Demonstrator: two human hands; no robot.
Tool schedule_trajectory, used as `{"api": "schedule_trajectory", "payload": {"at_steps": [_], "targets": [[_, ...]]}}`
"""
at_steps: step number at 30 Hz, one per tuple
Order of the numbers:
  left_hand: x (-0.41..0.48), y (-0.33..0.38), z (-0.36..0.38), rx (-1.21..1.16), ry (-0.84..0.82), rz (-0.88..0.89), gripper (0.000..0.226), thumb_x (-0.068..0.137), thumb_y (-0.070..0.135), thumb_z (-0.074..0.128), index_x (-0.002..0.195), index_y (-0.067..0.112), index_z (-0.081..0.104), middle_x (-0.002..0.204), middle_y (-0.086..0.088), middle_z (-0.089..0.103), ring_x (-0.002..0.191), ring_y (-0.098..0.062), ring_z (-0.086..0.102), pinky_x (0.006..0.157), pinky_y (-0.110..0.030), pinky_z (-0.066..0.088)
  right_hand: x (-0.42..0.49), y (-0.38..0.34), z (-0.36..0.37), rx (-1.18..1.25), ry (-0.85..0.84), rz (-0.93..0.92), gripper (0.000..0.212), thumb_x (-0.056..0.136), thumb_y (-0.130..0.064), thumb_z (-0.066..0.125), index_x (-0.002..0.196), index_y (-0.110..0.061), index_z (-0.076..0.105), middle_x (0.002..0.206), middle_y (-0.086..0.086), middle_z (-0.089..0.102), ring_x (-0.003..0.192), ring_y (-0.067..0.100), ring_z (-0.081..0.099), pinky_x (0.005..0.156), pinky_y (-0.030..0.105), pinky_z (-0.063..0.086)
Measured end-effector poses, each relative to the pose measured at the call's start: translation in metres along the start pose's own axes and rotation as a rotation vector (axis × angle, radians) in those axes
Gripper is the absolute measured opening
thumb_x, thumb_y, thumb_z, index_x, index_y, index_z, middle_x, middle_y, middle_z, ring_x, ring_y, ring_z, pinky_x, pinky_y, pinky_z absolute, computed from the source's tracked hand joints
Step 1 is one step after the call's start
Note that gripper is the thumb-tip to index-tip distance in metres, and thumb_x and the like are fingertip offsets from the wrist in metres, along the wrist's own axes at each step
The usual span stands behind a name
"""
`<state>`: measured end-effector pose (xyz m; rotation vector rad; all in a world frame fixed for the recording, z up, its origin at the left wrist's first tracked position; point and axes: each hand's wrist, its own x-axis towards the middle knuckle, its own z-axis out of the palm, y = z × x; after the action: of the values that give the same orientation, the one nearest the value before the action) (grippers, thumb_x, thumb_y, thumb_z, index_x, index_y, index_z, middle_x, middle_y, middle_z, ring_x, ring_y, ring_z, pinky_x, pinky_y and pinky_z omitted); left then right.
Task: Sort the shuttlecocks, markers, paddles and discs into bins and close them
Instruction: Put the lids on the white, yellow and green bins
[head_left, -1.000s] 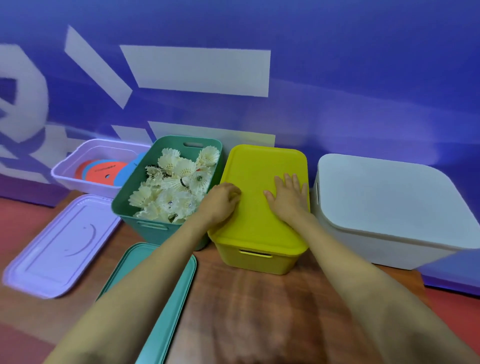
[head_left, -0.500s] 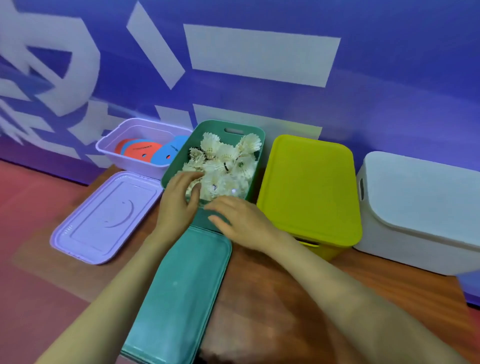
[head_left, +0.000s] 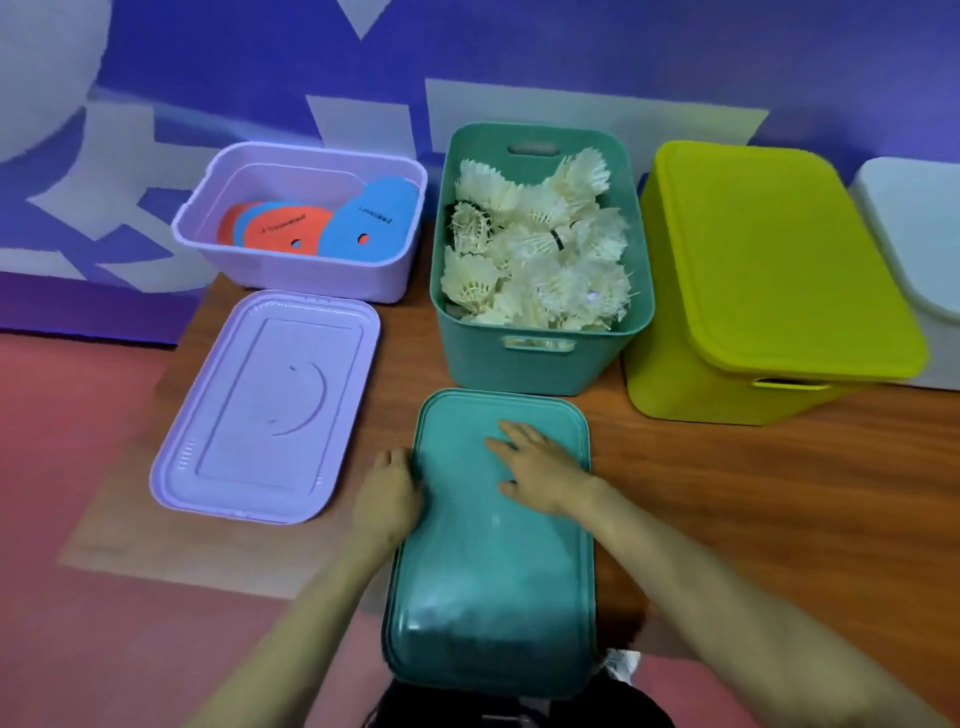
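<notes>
Head view: the teal lid (head_left: 493, 561) lies flat on the counter (head_left: 753, 493), right in front of the person. Its long axis runs near to far, and its near end appears to reach past the counter's edge. The right hand (head_left: 540, 473) rests on top of the lid's far half with fingers spread flat, gripping nothing. The left hand (head_left: 387, 486) sits against the lid's left rim with its fingers bent. Whether they have hooked under the rim cannot be told.

The teal bin (head_left: 540, 364), heaped with shuttlecocks (head_left: 540, 249) and open, stands just beyond the lid's far end, its long axis in the same line. So the lid probably needs only a lift and a carry straight away from the person, with no turning. Both hands are about equally near the bin.

To the left stands the open lilac bin (head_left: 311, 270), with its lilac lid (head_left: 265, 405) lying on the near side of it. It holds flat blue and orange pieces (head_left: 358, 223), though paddles or discs is hard to say. The yellow-green bin (head_left: 727, 374) on the right is lidded, its contents hidden. A white bin (head_left: 919, 234) is cut off at the right edge. The feathers rise about level with the teal rim and may foul the lid.
</notes>
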<state>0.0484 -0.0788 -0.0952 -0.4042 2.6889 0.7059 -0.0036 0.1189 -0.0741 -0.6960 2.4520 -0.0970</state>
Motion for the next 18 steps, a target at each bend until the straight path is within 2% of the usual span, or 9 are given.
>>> {"api": "schedule_trajectory", "payload": {"at_steps": [4,7,9,11,13,15,18], "targets": [[-0.006,-0.012,0.008,0.028,0.000,0.013,0.020,0.091,0.008,0.044,0.110,0.004,0.047,0.112,-0.021,0.054,0.095,-0.040,0.056,0.075,-0.042,0.042,-0.003,-0.001,0.015,0.089,0.066,0.030,0.063,0.095,-0.034,0.046,0.150,-0.022,0.016,0.158,0.003,0.000,0.145,0.021,0.001,0.117,0.032,0.006],[0.002,-0.010,0.002,-0.002,-0.028,0.026,0.021,0.087,0.007,0.048,0.108,0.003,0.049,0.108,-0.021,0.060,0.097,-0.040,0.057,0.078,-0.042,0.045,-0.011,-0.001,0.017,0.197,0.137,-0.001,0.058,0.095,-0.033,0.050,0.146,-0.018,0.028,0.156,0.005,0.014,0.144,0.021,0.012,0.115,0.026,0.009],[0.005,-0.010,-0.006,-0.101,-0.046,-0.021,0.022,0.083,0.007,0.054,0.105,0.005,0.050,0.103,-0.018,0.063,0.094,-0.038,0.059,0.076,-0.041,0.047,-0.021,0.000,0.011,0.307,0.144,-0.039,0.052,0.093,-0.031,0.054,0.141,-0.015,0.040,0.150,0.005,0.031,0.139,0.020,0.027,0.112,0.023,0.016],[0.002,-0.010,-0.016,-0.274,-0.062,-0.092,0.022,0.080,0.006,0.062,0.101,0.006,0.053,0.095,-0.014,0.063,0.084,-0.032,0.061,0.071,-0.039,0.048,-0.035,0.004,0.000,0.402,0.138,-0.092,0.043,0.091,-0.030,0.059,0.130,-0.015,0.053,0.135,0.003,0.049,0.126,0.017,0.046,0.106,0.021,0.029],[-0.003,-0.008,-0.030,-0.454,-0.088,-0.138,0.017,0.078,0.003,0.066,0.090,0.010,0.056,0.085,-0.012,0.061,0.072,-0.026,0.057,0.064,-0.036,0.048,-0.053,0.007,-0.014,0.503,0.155,-0.126,0.035,0.088,-0.030,0.064,0.121,-0.018,0.061,0.121,0.000,0.060,0.111,0.012,0.056,0.099,0.020,0.039],[-0.009,-0.004,-0.043,-0.589,-0.104,-0.173,0.016,0.077,0.001,0.065,0.078,0.013,0.055,0.072,-0.010,0.057,0.058,-0.021,0.052,0.053,-0.026,0.042,-0.073,0.009,-0.030,0.593,0.187,-0.163,0.030,0.086,-0.029,0.067,0.115,-0.020,0.065,0.111,-0.006,0.064,0.102,0.007,0.060,0.094,0.018,0.043],[-0.017,0.014,-0.062,-0.735,-0.160,-0.228,0.018,0.081,0.000,0.063,0.085,0.016,0.055,0.065,-0.005,0.054,0.036,-0.007,0.048,0.041,-0.015,0.038,-0.097,0.017,-0.049,0.596,0.231,-0.221,0.027,0.085,-0.032,0.067,0.110,-0.024,0.068,0.104,-0.014,0.066,0.096,0.002,0.061,0.088,0.014,0.044]]}}
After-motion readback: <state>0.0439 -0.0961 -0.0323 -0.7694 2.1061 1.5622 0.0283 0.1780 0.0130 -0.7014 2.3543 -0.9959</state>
